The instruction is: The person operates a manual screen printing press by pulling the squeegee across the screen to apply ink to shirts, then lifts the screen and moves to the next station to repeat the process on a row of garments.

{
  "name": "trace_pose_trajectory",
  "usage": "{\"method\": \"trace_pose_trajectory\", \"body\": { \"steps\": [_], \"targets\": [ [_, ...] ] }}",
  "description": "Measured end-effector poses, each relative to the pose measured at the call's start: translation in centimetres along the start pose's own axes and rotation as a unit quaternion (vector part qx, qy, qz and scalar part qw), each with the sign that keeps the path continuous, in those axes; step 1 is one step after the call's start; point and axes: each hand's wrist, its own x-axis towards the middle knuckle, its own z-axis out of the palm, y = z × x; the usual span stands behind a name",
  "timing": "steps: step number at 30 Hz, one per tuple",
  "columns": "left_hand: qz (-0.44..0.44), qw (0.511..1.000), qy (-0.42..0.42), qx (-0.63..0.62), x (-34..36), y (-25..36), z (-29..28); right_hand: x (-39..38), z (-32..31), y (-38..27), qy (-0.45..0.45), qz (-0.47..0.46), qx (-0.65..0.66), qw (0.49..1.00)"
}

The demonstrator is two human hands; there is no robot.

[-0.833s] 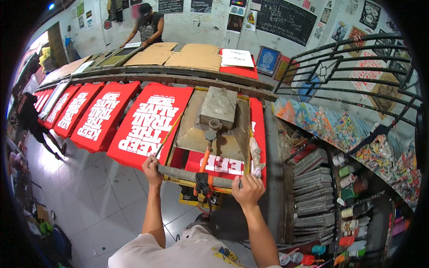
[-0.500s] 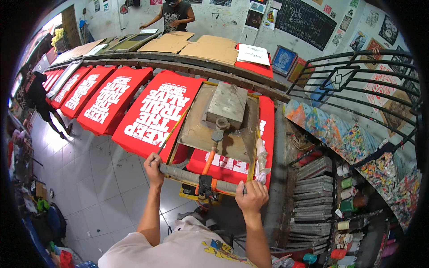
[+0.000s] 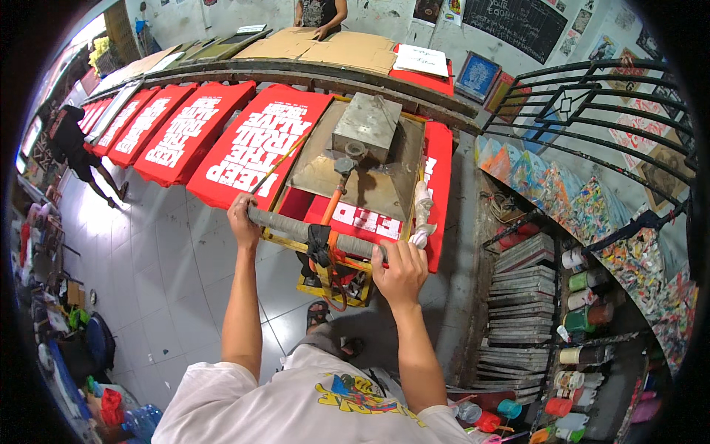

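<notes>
My left hand [image 3: 242,222] is closed around the left end of a grey-wrapped handle bar [image 3: 285,225]. At the bar's right end my right hand [image 3: 401,274] grips with its fingers laid over the top. The bar belongs to a wheeled heater with a yellow frame [image 3: 360,297], a flat metal hood [image 3: 314,174] and a grey metal box [image 3: 367,127] on top. An orange hose [image 3: 333,208] runs from the hood to the bar, by a black wrapping [image 3: 319,244]. Beneath the hood lies a red printed shirt [image 3: 438,185], partly hidden; a twisted whitish cloth [image 3: 422,211] hangs beside it.
More red shirts with white lettering [image 3: 259,140] lie along the left. Cardboard sheets [image 3: 347,52] cover the table behind, where one person [image 3: 319,13] stands; another person [image 3: 74,148] is at far left. Stacked frames [image 3: 521,296], paint tubs [image 3: 584,318] and a black railing [image 3: 592,103] are on the right.
The heater and both my hands sit higher and slightly further left in the view, which has itself shifted. My right hand's fingers are more stretched over the bar. The person at the back leans over the table.
</notes>
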Motion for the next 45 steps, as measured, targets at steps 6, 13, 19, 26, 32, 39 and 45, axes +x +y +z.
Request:
{"method": "trace_pose_trajectory", "body": {
  "steps": [6, 13, 19, 26, 32, 39, 45],
  "targets": [
    [0.004, 1.000, -0.007, 0.009, 0.2, -2.0, -1.1, -0.5, 0.6, 0.2, 0.029, -0.014, 0.006, 0.999],
    [-0.019, 1.000, -0.013, 0.008, -0.3, -2.1, -1.4, -0.5, 0.5, 0.0, 0.045, 0.002, 0.007, 0.999],
    [-0.025, 1.000, -0.008, 0.000, 0.1, -0.8, -0.7, -0.3, 0.7, -0.1, 0.044, 0.000, 0.003, 0.999],
    [-0.015, 1.000, -0.012, -0.020, -0.2, -1.1, -0.7, -0.1, 0.3, -0.2, 0.037, 0.009, 0.004, 0.999],
    [-0.025, 0.999, 0.024, -0.013, -0.8, -1.1, 0.0, 0.0, 0.3, 1.1, 0.041, 0.030, -0.008, 0.999],
    [-0.073, 0.997, 0.003, 0.022, -8.2, 3.0, 5.3, -0.5, -3.8, 7.4, 0.033, 0.086, -0.046, 0.995],
    [-0.090, 0.995, -0.033, 0.017, -13.0, 5.4, 9.2, -4.0, -8.6, 10.4, 0.033, 0.065, -0.101, 0.992]
  ]
}}
